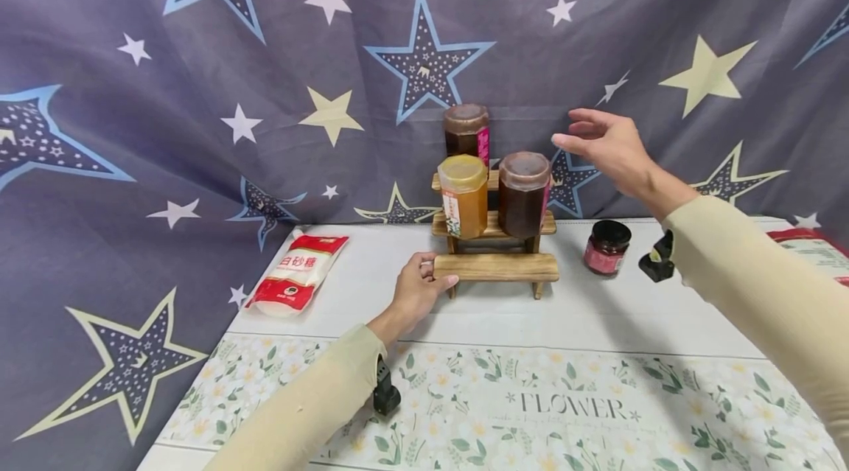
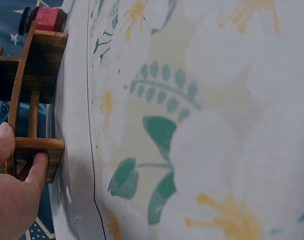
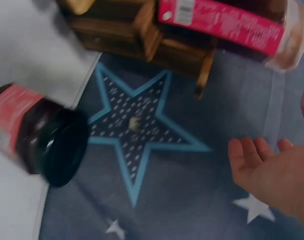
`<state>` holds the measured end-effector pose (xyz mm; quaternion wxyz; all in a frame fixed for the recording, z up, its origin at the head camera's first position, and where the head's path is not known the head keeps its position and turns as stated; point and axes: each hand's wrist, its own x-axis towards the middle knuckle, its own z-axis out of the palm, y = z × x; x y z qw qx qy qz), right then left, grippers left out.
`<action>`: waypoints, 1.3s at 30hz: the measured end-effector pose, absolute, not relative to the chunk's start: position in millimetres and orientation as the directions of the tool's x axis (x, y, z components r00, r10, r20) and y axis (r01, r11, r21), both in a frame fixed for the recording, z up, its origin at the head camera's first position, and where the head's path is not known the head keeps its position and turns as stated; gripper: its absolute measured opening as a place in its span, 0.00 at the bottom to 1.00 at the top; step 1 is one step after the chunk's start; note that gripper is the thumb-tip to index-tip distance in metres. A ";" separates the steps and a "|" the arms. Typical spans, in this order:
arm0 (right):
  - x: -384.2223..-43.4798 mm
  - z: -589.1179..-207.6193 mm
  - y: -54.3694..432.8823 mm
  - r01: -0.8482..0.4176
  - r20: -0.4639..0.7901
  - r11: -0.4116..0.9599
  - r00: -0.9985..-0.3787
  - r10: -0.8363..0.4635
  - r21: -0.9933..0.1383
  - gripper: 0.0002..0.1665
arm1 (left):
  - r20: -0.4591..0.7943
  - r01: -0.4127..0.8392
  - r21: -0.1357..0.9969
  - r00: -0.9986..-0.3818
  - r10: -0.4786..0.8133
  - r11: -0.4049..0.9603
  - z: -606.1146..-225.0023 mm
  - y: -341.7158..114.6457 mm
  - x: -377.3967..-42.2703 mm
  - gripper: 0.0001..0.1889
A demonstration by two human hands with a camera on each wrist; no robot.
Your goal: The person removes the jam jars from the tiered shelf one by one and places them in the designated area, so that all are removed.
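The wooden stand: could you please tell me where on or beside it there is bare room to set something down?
Free: the lowest shelf, right of the left hand gripping its end; the table between that hand and the red-and-white bag. Crowded: the middle shelf, holding the amber jar and a dark jar.

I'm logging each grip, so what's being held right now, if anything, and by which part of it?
The left grip holds the wooden stand by the left end of its lowest step; the right grip holds nothing.

Both sleeves (image 1: 301, 403) are cream, with black wrist cameras (image 1: 386, 391).
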<state>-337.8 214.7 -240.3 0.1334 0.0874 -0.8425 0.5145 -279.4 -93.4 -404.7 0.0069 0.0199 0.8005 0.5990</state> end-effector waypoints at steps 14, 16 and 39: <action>-358.4 -217.1 155.7 -0.294 0.261 0.445 -0.956 -0.134 -0.846 0.42 | 0.013 0.022 0.954 -0.999 0.035 0.298 -405.2 -94.7 -281.0 0.29; -362.4 -216.9 147.8 -0.284 0.237 0.450 -0.958 -0.159 -0.846 0.43 | 0.014 0.024 0.955 -0.999 0.035 0.295 -405.1 -94.9 -281.1 0.30; -374.3 -202.7 91.5 -0.287 0.224 0.632 -0.958 -0.179 -0.720 0.50 | 0.008 0.022 0.950 -0.999 0.048 0.313 -401.9 -98.2 -276.4 0.31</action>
